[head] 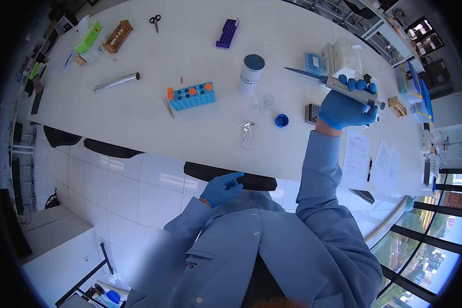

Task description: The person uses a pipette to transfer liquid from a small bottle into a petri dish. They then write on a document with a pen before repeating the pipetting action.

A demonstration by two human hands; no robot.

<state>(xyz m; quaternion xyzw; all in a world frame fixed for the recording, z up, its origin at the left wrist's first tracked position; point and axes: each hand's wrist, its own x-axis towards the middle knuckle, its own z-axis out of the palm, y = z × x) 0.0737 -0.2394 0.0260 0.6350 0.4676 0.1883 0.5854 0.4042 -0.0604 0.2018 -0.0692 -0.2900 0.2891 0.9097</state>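
Observation:
My right hand (346, 107), in a blue glove, grips a grey micropipette (346, 87) above the right part of the bench. Its long tip end points left. Close by that hand are a blue tip box (314, 62) and a dark-topped tube rack (312, 112), partly hidden by the wrist. My left hand (223, 188), also gloved, is held before my body with nothing in it, over a black stool seat (204, 172). Between the hands lie a clear glass dish (249, 136), a small glass beaker (268, 101) and a blue screw cap (282, 120).
A white cylindrical container (251, 75) stands mid-bench. Left of it are a blue tube rack (193, 101) with orange-capped tubes, tweezers (168, 107) and a metal cylinder (116, 82). A purple rack (227, 34) and scissors (155, 23) are farther back. Printed sheets (356, 148) and a pen (369, 169) lie right.

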